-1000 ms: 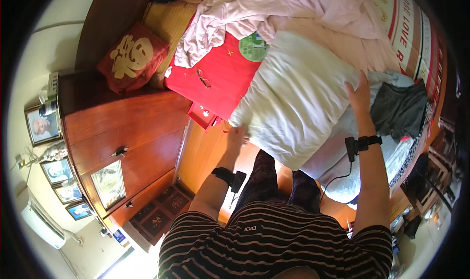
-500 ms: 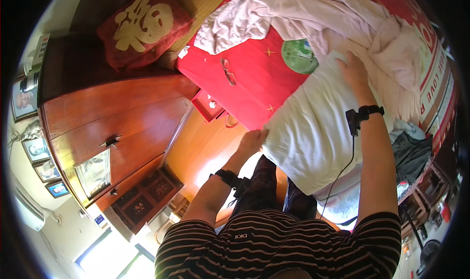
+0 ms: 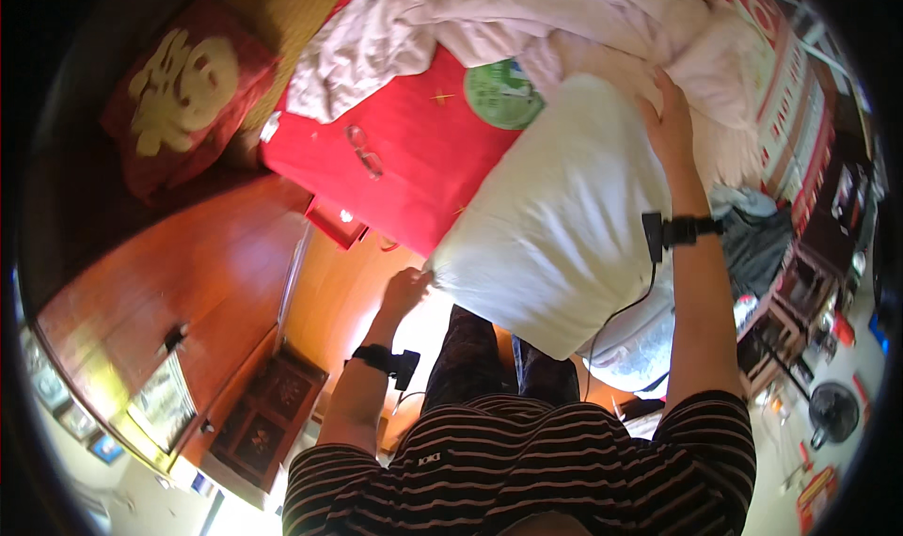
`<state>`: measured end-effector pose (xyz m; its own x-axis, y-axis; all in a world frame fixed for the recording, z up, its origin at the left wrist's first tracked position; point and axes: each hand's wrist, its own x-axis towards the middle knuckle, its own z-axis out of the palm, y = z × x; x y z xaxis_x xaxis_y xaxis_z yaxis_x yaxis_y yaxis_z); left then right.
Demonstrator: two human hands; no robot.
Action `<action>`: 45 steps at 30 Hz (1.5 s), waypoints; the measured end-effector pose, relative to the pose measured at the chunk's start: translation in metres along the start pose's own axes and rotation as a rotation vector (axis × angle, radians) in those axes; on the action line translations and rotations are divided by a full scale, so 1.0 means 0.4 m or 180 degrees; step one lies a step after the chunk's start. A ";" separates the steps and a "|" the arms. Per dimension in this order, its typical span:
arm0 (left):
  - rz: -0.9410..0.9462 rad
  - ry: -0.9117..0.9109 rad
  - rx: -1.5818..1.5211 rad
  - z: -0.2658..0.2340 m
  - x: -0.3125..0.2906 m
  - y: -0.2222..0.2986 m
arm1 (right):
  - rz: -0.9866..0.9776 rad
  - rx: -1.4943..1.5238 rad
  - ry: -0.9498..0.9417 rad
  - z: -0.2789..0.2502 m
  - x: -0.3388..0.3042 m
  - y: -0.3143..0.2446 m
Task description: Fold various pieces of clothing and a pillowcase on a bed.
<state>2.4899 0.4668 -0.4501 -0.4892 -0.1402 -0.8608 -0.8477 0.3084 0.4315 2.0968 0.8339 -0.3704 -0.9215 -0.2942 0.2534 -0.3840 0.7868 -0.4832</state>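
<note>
A plump white pillow [image 3: 555, 216] with soft creases lies slanted in front of me, over the near right part of a red cover [image 3: 404, 179]. My left hand [image 3: 404, 291] is closed on its near left corner, fingers pinched at the tip. At its far right edge, my right hand [image 3: 670, 127] has its fingers stretched and apart, beside the pillow and over a rumpled pale pink blanket [image 3: 611, 56]. Past the pillow, a round green fan [image 3: 500, 94] is partly covered by the blanket. Eyeglasses [image 3: 364, 152] rest on the red cover.
A red cushion [image 3: 179, 94] with a cream emblem sits at the far left, above a brown wooden cabinet [image 3: 169, 273]. An open red box [image 3: 336, 224] lies beside the red cover. Dark clothing [image 3: 757, 244] is heaped at the right. A cable hangs from my right wrist strap.
The view has swung, shifting the scene left. The white pillow looks plumper and smoother, its left corner still in my left hand. My right hand's fingers have spread off its far edge.
</note>
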 end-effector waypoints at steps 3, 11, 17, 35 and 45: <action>0.0627 0.0767 0.0861 -0.029 0.006 0.132 | 0.0595 -0.0270 0.0435 -0.182 -0.214 0.062; 0.1452 -0.0196 0.0476 0.048 0.111 0.296 | 0.4030 0.2605 0.0233 -0.033 -0.757 -0.004; 0.0852 -0.0394 0.0694 0.101 0.105 0.307 | 0.3898 0.3370 -0.0073 -0.041 -0.895 0.070; 0.0504 -0.1394 -0.1782 0.297 -0.610 0.613 | 0.2811 0.4326 -0.0535 -0.746 -0.947 -0.066; 0.0956 -0.2578 -0.0607 0.629 -0.861 0.686 | 0.3484 0.4458 0.1151 -1.133 -1.375 -0.187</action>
<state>2.4772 0.8365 -0.1030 -0.4625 0.6533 -0.5995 -0.7620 0.0529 0.6455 2.6585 1.1828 -0.0937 -0.7801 0.2556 -0.5711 0.3858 -0.5221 -0.7606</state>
